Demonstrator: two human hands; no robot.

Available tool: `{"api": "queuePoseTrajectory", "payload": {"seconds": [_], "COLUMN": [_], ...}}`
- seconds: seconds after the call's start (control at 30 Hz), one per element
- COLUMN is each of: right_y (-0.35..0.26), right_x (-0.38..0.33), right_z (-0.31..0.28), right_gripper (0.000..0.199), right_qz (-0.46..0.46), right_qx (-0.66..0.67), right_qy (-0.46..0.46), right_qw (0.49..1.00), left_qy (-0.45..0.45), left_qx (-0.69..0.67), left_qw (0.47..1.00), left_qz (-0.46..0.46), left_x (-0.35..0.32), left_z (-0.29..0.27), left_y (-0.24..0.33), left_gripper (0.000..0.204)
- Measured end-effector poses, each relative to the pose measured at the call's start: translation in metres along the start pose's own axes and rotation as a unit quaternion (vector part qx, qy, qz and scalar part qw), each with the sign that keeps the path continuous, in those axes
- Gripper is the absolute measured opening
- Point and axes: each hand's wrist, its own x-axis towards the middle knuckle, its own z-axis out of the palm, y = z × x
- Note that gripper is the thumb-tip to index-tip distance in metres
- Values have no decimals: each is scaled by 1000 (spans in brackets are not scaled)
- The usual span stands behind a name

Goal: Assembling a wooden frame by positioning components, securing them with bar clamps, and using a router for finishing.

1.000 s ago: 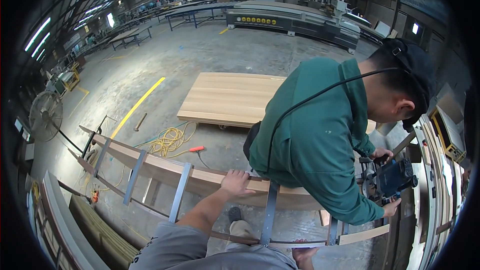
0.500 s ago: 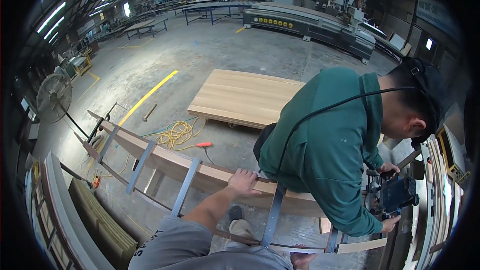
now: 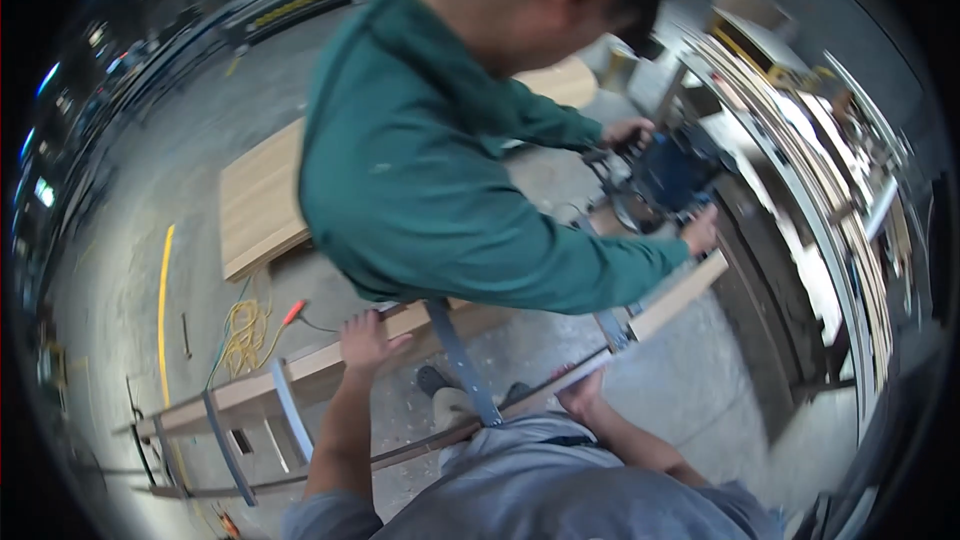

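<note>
A long wooden frame lies across in front of me, its far board (image 3: 320, 358) and near rail (image 3: 400, 452) joined by grey metal crosspieces (image 3: 290, 408). My left hand (image 3: 366, 342) lies over the top of the far board, its fingers hooked over the edge and the thumb apart. Close to my waist, my right hand (image 3: 582, 396) is closed round the near rail, its fingertips partly hidden by it. A co-worker in a green sweatshirt (image 3: 430, 160) leans over the frame's right end. That person's two hands hold a dark router (image 3: 668, 172) there.
Long strips and boards (image 3: 850, 210) are stacked at the right. A wood panel (image 3: 262, 195) lies beyond the frame at left. A coiled yellow cord (image 3: 245, 335) with an orange connector (image 3: 293, 311) and a hammer (image 3: 185, 335) are on the floor.
My view has swung to the right and down, bringing more of my right arm into sight. My left hand stays on the far board. The co-worker still holds the router.
</note>
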Motion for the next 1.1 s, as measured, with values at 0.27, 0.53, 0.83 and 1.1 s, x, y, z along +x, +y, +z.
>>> {"api": "queuePoseTrajectory", "payload": {"seconds": [0.27,0.53,0.83,1.1], "right_y": [-12,-22,-37,-39], "right_x": [-14,-14,-11,-14], "right_z": [-5,-5,-3,-1], "right_gripper": [87,92,93,91], "right_qz": [-8,1,-3,1], "right_qx": [-37,-63,-57,-58], "right_qy": [0,-9,3,12], "right_qw": [999,998,998,998], "left_qy": [50,46,100,138], "left_qx": [26,38,26,2], "left_qw": [997,997,989,985], "left_qz": [45,49,108,107], "left_x": [1,5,12,11], "left_z": [4,4,0,-2], "left_y": [13,16,29,34], "left_gripper": [82,83,84,84]}}
